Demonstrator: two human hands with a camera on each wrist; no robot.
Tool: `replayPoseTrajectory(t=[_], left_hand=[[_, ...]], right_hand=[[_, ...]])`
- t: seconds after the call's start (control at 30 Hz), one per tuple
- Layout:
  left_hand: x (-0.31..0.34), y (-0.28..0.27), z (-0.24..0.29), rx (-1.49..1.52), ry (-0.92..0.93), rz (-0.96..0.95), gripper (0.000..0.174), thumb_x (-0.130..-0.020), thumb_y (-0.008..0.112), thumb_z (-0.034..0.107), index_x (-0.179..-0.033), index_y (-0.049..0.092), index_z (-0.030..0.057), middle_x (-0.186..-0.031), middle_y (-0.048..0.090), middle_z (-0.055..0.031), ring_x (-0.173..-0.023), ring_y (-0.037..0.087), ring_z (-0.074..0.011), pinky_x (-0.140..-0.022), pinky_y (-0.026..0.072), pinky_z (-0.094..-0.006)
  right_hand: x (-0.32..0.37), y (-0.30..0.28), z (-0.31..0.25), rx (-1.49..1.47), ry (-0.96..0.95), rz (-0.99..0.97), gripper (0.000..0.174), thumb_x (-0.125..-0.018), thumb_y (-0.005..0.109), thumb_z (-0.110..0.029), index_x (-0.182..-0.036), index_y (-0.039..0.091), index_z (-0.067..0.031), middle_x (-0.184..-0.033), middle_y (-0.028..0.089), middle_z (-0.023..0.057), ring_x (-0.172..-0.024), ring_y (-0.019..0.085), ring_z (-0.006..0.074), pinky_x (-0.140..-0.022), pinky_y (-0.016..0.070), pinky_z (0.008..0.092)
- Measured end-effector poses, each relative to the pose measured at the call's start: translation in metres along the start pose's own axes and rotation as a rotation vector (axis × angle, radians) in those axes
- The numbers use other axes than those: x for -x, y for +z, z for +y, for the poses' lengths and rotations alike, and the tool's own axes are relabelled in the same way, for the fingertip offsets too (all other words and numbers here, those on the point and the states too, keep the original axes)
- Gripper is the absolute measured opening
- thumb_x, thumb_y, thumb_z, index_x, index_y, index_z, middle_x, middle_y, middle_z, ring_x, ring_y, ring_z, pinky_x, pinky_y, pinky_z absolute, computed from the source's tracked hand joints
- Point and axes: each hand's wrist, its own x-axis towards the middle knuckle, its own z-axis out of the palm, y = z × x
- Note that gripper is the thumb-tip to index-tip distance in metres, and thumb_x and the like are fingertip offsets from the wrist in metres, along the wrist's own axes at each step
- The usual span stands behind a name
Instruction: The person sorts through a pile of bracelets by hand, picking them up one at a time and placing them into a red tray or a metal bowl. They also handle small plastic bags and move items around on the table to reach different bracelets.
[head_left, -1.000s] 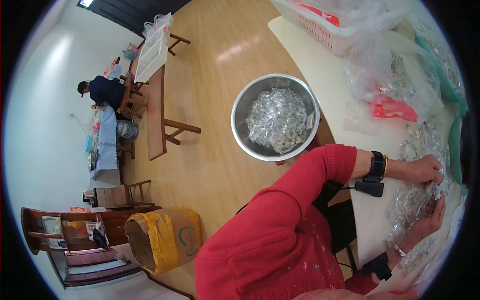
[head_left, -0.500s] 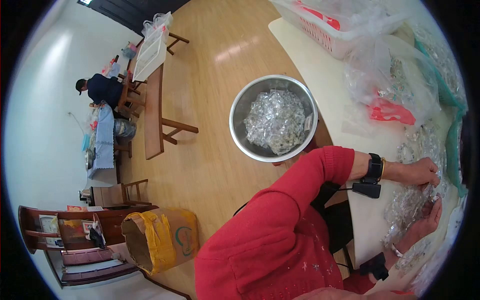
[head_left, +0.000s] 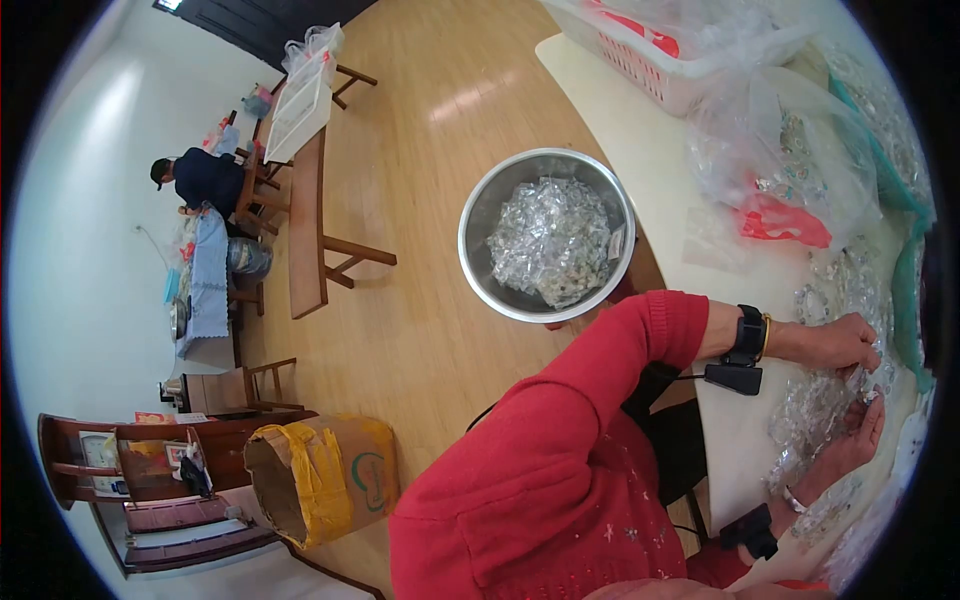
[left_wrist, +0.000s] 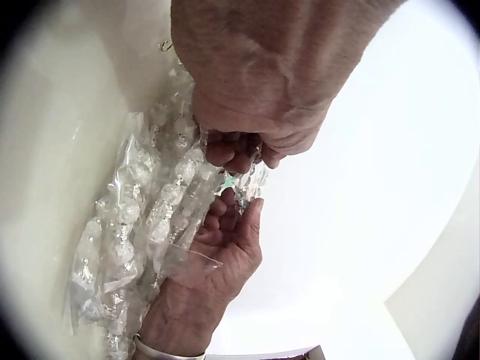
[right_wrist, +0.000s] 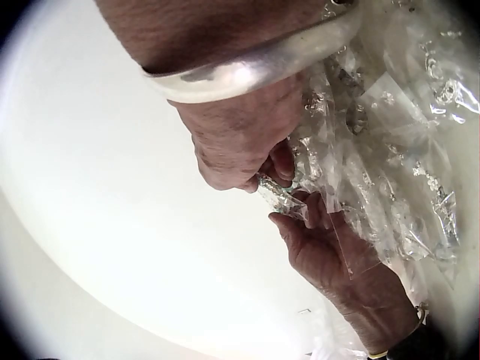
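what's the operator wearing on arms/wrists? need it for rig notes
Left arm: red sleeve, ending short of the wrist; black wrist strap carrying a black camera block, thin black cable running from it, gold bangle beside the strap. Right wrist: black strapped block and a silver bangle. Left hand and right hand bare, no gloves.

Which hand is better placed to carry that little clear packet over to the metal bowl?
Probably the left hand: both hands pinch the packet, but the left lies nearer the bowl, while the right hand has a loose clear bag across its palm.
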Motion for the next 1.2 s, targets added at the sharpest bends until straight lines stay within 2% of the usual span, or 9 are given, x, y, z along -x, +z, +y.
replayPoseTrajectory(t=[0.23,0.33,0.87,1.2], left_hand=[[-0.002,0.001,-0.002,0.003,-0.001,-0.001,0.020,-0.074,0.060,0.011,-0.059,0.050,0.0019,-0.051,0.051,-0.0047,-0.044,0.051,-0.0111,-0.040,0.0382,-0.0258],[0.000,0.001,0.001,-0.003,-0.004,0.008,0.020,-0.074,0.060,0.011,-0.059,0.050,0.0019,-0.051,0.051,-0.0046,-0.044,0.051,-0.0109,-0.041,0.0385,-0.0261],[-0.001,0.000,-0.001,-0.033,0.014,-0.001,0.021,-0.074,0.060,0.013,-0.059,0.052,0.0018,-0.051,0.051,-0.0038,-0.045,0.050,-0.0106,-0.042,0.0399,-0.0261],[-0.003,0.000,-0.003,-0.037,0.014,0.003,0.020,-0.074,0.060,0.013,-0.060,0.053,0.0010,-0.051,0.051,-0.0038,-0.044,0.051,-0.0110,-0.042,0.0414,-0.0261]], right_hand=[[0.007,0.007,-0.010,0.034,0.005,0.042,0.030,-0.091,0.053,-0.025,-0.106,0.061,0.0000,-0.076,0.054,0.0015,-0.067,0.045,0.0096,-0.062,0.0368,0.0226],[0.002,0.002,-0.003,0.067,-0.042,0.033,0.028,-0.090,0.054,-0.024,-0.103,0.062,-0.0010,-0.075,0.054,-0.0011,-0.066,0.044,0.0064,-0.062,0.0345,0.0189],[-0.006,-0.004,0.008,-0.042,-0.029,-0.013,0.030,-0.090,0.054,-0.025,-0.107,0.062,-0.0014,-0.078,0.056,-0.0011,-0.067,0.043,0.0059,-0.062,0.0344,0.0189],[0.002,0.001,-0.001,0.005,-0.026,0.014,0.030,-0.091,0.053,-0.025,-0.108,0.061,-0.0017,-0.077,0.055,-0.0021,-0.066,0.043,0.0055,-0.062,0.0340,0.0184]])
